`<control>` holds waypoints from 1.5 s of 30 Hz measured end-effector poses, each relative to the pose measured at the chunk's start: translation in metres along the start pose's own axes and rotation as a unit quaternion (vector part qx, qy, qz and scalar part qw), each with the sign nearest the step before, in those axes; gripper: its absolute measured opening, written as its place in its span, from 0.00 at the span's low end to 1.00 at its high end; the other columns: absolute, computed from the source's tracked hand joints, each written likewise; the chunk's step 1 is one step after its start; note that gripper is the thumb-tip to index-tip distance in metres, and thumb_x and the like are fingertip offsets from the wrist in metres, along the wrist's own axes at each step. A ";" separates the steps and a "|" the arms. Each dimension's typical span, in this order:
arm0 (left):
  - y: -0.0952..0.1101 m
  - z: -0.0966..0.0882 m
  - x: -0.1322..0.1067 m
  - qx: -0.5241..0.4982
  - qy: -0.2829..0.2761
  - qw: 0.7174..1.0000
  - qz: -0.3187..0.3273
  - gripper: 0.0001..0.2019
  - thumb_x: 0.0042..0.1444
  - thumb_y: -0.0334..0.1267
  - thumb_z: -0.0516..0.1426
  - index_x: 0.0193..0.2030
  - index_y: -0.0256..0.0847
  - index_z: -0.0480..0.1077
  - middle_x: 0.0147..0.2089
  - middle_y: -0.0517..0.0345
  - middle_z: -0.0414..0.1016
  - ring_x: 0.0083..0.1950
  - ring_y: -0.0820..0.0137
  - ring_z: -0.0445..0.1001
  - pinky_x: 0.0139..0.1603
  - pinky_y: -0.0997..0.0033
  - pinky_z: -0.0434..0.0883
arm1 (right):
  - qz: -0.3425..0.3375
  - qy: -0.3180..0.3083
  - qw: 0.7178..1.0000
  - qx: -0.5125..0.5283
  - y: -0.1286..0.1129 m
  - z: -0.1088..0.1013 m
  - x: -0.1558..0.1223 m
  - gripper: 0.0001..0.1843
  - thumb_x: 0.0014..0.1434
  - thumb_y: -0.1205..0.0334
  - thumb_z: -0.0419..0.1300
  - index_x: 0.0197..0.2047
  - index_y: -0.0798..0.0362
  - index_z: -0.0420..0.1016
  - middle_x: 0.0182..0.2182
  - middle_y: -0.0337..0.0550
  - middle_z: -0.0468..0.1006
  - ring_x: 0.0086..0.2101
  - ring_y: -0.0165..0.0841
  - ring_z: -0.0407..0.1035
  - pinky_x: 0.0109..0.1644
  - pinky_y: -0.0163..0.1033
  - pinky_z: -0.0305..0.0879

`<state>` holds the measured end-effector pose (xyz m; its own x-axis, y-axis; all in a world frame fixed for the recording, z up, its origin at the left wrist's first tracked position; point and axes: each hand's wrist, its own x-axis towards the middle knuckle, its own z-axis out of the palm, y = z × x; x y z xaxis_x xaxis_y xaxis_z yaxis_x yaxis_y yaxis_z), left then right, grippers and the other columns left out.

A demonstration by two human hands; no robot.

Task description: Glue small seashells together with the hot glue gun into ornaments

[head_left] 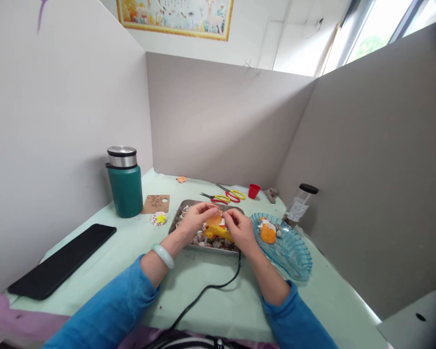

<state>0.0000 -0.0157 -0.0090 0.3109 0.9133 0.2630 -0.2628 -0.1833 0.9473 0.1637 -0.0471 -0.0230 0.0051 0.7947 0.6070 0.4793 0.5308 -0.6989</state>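
Both hands meet over a metal tray [179, 209] filled with several small shells and stones. My left hand [197, 218] pinches the edge of an orange shell [214, 220] from the left. Closed in a pinch on the shell's other side is my right hand [240, 228]. Under the shell, a yellow glue gun [218, 234] lies across the tray, and its black cord [207, 288] runs toward me over the pale green tablecloth. A jade-coloured bangle [163, 255] sits on my left wrist.
A blue glass shell-shaped dish [290, 249] holding an orange shell [268, 233] sits right of the tray. Behind are red and yellow scissors [225, 197], a red cup [254, 191] and a clear jar [300, 204]. Left stand a green flask [124, 182] and a black phone [63, 260].
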 end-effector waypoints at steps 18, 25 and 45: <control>0.001 0.000 0.000 0.008 -0.013 0.998 -0.060 0.19 0.43 0.46 0.67 0.40 0.36 0.78 0.36 0.52 0.78 0.35 0.68 0.74 0.32 0.72 0.71 | -0.044 0.010 0.999 0.003 0.000 0.000 0.001 0.13 0.63 0.54 0.55 0.34 0.53 0.75 0.26 0.38 0.74 0.27 0.29 0.65 0.34 0.33 0.61; 0.003 -0.001 -0.002 0.022 -0.021 0.998 -0.049 0.19 0.44 0.46 0.66 0.42 0.36 0.78 0.41 0.50 0.79 0.39 0.65 0.75 0.31 0.73 0.72 | -0.044 0.017 0.999 0.001 -0.001 0.000 0.000 0.13 0.62 0.54 0.55 0.33 0.53 0.74 0.27 0.39 0.75 0.26 0.30 0.64 0.33 0.34 0.60; 0.001 0.001 0.000 0.070 -0.032 0.997 0.007 0.16 0.48 0.45 0.64 0.40 0.36 0.78 0.41 0.50 0.79 0.36 0.68 0.74 0.32 0.72 0.71 | -0.010 0.014 1.000 0.006 0.004 0.002 -0.001 0.14 0.61 0.52 0.56 0.31 0.53 0.71 0.21 0.35 0.68 0.23 0.28 0.61 0.28 0.33 0.57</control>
<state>0.0008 -0.0163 -0.0084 0.3678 0.8859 0.2826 -0.1390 -0.2481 0.9587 0.1644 -0.0452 -0.0274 0.0202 0.7759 0.6306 0.4685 0.5498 -0.6915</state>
